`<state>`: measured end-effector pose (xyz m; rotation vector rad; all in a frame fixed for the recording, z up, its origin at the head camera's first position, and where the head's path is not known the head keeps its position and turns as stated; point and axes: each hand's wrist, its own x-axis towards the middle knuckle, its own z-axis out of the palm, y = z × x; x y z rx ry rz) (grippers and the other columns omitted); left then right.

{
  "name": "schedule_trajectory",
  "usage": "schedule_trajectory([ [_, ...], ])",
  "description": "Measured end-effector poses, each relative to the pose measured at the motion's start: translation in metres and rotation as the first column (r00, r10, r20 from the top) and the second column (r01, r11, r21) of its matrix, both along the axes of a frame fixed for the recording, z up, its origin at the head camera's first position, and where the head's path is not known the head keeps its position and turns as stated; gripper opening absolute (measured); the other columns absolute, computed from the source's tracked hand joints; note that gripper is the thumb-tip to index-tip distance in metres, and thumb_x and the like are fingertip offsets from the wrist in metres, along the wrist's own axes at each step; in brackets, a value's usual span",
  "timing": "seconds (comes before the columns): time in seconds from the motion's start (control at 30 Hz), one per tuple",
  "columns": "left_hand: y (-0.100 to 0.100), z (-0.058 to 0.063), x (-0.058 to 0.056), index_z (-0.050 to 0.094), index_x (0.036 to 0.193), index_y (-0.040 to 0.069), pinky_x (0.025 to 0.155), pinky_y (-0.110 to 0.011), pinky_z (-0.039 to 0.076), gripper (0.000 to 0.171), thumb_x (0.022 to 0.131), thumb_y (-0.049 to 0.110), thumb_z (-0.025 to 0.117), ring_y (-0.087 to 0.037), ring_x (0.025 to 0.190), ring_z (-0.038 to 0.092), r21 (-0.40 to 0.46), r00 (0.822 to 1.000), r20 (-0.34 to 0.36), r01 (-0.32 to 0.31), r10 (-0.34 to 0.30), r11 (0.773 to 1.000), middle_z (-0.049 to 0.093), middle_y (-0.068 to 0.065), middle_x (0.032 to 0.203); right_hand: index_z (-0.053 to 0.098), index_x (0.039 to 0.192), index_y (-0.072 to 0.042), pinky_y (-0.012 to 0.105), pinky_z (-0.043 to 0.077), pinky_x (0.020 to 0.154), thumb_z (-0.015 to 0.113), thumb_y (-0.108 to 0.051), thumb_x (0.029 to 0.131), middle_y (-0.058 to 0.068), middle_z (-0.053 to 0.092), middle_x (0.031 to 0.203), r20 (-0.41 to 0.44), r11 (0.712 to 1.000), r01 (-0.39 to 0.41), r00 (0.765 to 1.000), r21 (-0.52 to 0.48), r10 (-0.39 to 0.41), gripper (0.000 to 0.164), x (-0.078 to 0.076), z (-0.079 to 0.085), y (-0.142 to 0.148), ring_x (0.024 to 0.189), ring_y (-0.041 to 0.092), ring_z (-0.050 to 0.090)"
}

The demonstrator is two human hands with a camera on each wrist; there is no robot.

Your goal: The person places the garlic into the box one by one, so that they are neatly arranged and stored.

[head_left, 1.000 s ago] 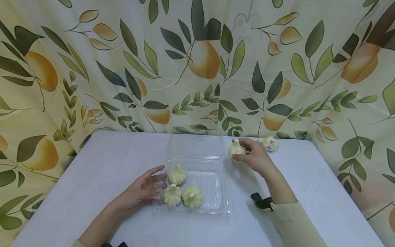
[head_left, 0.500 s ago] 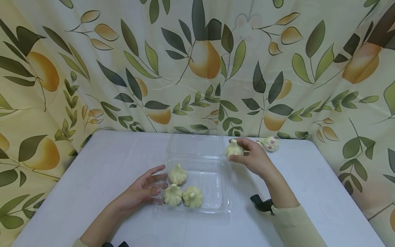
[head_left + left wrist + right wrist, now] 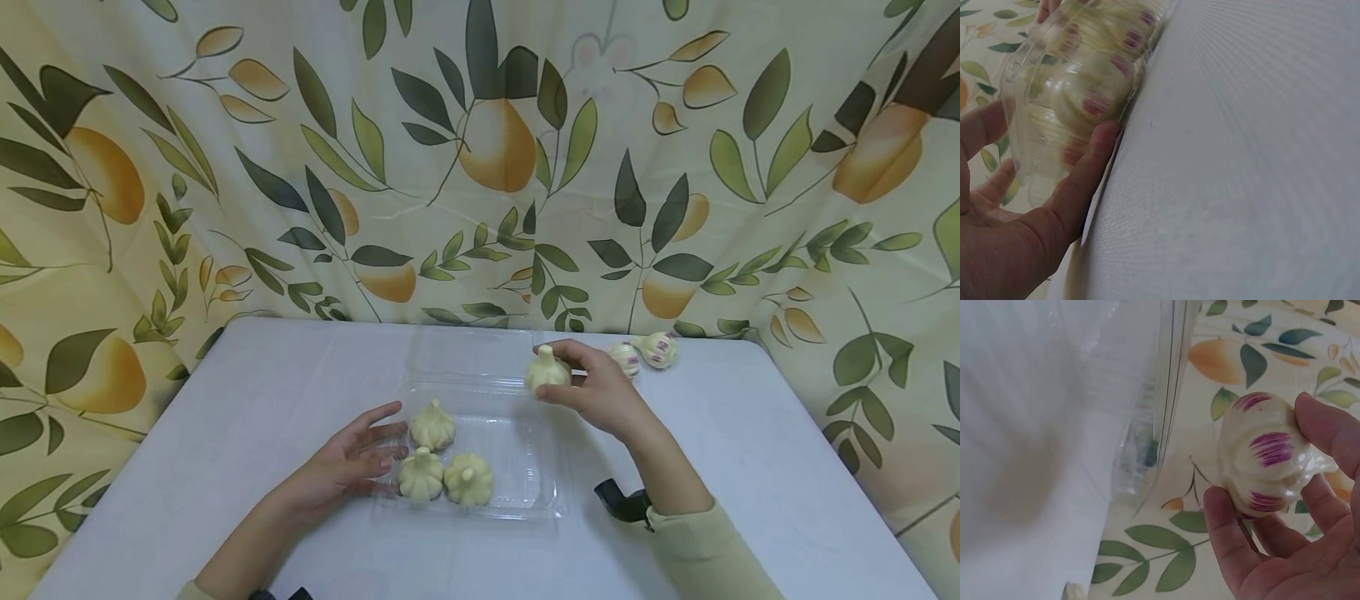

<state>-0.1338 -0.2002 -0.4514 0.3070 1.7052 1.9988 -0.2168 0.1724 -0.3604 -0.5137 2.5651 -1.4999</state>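
My right hand (image 3: 600, 390) holds a garlic bulb (image 3: 547, 371) between thumb and fingers, stem up, over the right rear part of a clear plastic clamshell box (image 3: 517, 450). Purple streaks mark this glossy garlic bulb (image 3: 1266, 453) in the right wrist view. Three pale bulbs sit in the box's left half: a rear one (image 3: 432, 427), a front-left one (image 3: 421, 475) and a front-middle one (image 3: 468, 480). At the box's left wall, my left hand (image 3: 352, 458) has its fingers spread. In the left wrist view, its thumb (image 3: 1088, 165) lies along the box's lower side.
Two more purple-marked garlic bulbs, a nearer one (image 3: 625, 358) and a farther one (image 3: 660, 350), lie at the back right of the white table (image 3: 712, 433). The box's lid (image 3: 472, 354) lies folded back toward the fruit-patterned curtain (image 3: 465, 275).
My right hand has carried its garlic bulb leftward, from beside the box to over its right rear edge. A bulb behind that hand now shows more fully. The left hand stays at the box.
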Motion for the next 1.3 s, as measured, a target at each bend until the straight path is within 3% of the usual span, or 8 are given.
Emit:
schedule_trajectory([
  [0.47, -0.001, -0.001, 0.000, 0.016, 0.160, 0.019, 0.093, -0.055, 0.052, 0.073, 0.100, 0.003, 0.054, -0.039, 0.140, 0.038, 0.009, 1.000, 0.006, 0.003, -0.003, 1.000, 0.021, -0.019, 0.162, 0.062, 0.130, -0.006, 0.042, 0.055, 0.089, 0.081, -0.011, 0.082, 0.011, 0.061, 0.135, -0.006, 0.998, -0.058, 0.998, -0.024, 0.058, 0.051, 0.008, 0.002, -0.018, 0.107, 0.028, 0.064],
  [0.73, 0.000, 0.000, -0.001, 0.017, 0.160, 0.019, 0.093, -0.053, 0.053, 0.074, 0.099, 0.003, 0.055, -0.038, 0.139, 0.039, 0.003, 1.000, 0.014, 0.000, 0.000, 1.000, 0.022, -0.019, 0.162, 0.063, 0.129, -0.011, 0.039, 0.055, 0.085, 0.082, -0.013, 0.082, 0.009, 0.062, 0.133, -0.007, 0.996, -0.084, 0.996, -0.017, 0.084, 0.051, 0.011, 0.001, -0.025, 0.103, 0.026, 0.064],
  [1.3, 0.000, 0.000, 0.000, 0.016, 0.160, 0.019, 0.093, -0.054, 0.052, 0.074, 0.100, 0.004, 0.055, -0.040, 0.140, 0.037, 0.004, 1.000, -0.001, 0.010, -0.010, 1.000, 0.021, -0.019, 0.162, 0.065, 0.126, -0.012, 0.045, 0.051, 0.095, 0.082, -0.016, 0.081, 0.004, 0.063, 0.128, -0.001, 0.988, -0.152, 0.988, 0.008, 0.153, 0.048, 0.013, -0.009, -0.039, 0.110, 0.023, 0.061],
])
